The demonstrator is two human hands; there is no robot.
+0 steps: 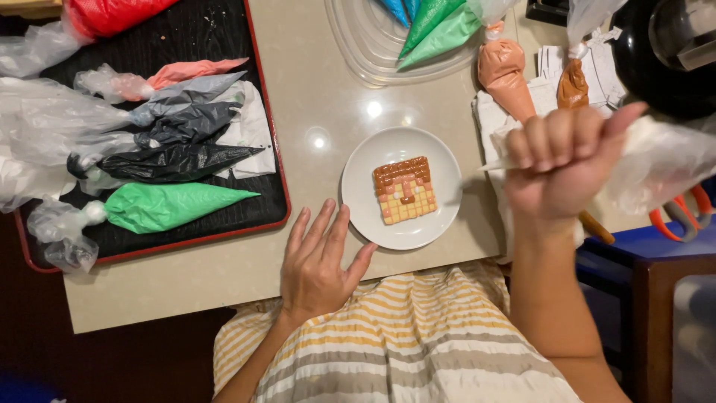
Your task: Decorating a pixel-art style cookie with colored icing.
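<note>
Right hand (561, 160), frame right, fist closed around a clear piping bag (656, 164), left hand (317, 261) flat, fingers spread beside the white plate (365, 186) holding the gridded cookie (404, 190) at centre; best squeezed gently, tip low.

One white plate (365, 195), one square biscuit (404, 190), one black tray (195, 33) bearing seven piping bags (175, 207), one clear tub (365, 45) with three more, two orange-brown bags (503, 69) beside it, two hands (317, 263)
</note>
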